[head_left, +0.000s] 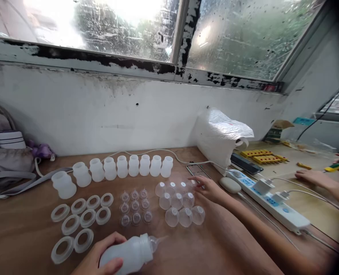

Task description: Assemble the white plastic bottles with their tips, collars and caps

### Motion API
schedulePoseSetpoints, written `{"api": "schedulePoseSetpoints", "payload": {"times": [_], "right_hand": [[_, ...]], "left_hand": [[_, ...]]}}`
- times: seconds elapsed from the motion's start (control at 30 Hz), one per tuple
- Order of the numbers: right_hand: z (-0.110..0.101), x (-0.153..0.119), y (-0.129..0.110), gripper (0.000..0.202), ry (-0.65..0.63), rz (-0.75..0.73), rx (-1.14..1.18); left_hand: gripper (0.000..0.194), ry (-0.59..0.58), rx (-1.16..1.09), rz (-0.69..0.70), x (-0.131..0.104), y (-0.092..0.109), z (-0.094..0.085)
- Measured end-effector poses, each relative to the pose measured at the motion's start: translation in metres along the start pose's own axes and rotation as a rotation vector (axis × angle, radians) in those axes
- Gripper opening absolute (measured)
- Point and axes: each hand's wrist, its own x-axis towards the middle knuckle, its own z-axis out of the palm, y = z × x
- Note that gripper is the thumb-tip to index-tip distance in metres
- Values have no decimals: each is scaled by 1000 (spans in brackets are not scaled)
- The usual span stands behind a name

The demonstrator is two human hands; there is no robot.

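My left hand (108,248) is wrapped round a frosted white baby bottle (129,255), which lies tilted to the right with a clear teat (154,242) at its neck. Stretched out to the right, my right hand (208,189) has its fingers about the clear domed bottle cap (192,185) at the end of the back row. More domed caps (176,201) stand in rows beside it. Several clear teats (134,206) sit in a grid left of the caps. White collar rings (87,217) lie further left, and frosted bottles (122,167) line the back.
A white plastic bag (219,137) stands by the wall, with a phone (198,172) near it. A power strip (268,198) with plugs and cables runs along the right. Another person's hand (315,179) and yellow parts (263,156) are beyond. A backpack (7,164) sits at left.
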Motion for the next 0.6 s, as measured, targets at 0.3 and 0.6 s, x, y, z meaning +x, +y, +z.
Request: {"api": "schedulePoseSetpoints", "payload": {"times": [0.3, 0.6], "right_hand": [[12, -43, -107, 34, 185, 2, 667], [72, -72, -163, 29, -87, -30, 699]], "left_hand": [[36, 123, -126, 106, -17, -2, 3], [30, 192, -285, 159, -23, -9, 4]]}}
